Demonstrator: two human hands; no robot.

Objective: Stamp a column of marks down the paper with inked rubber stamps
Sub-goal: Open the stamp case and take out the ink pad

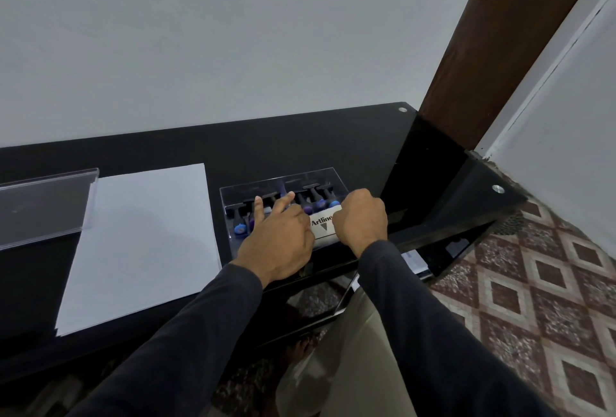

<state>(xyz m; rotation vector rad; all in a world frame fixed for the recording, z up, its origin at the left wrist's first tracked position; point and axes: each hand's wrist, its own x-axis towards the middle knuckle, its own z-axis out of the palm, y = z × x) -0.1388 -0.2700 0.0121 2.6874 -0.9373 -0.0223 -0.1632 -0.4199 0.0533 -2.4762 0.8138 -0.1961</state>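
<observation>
— Clear plastic, that box (333,173); we've both hands in it. Where do the stamps (313,203) lie from us?

— Dead ahead, in a row running left to right across the box, handles up and leaning away. Our left hand (278,240) reaches in with two fingers (258,204) stretched straight over the left part of the row, gripping nothing we can see. Our right hand (361,218) is curled into a fist at the right end, just beside the white ink pad (321,221); whether it holds anything, we can't tell, since the knuckles hide the fingertips.

— And the paper (143,243)?

— Flat on the black table (300,136), to the left of the box and just beside it, long axis running away from us. No marks show on it.

— So which hand is nearer?

— The left, to the paper. We judge a stamp lifted from the row must travel leftward, with the column then running along that long axis.
</observation>
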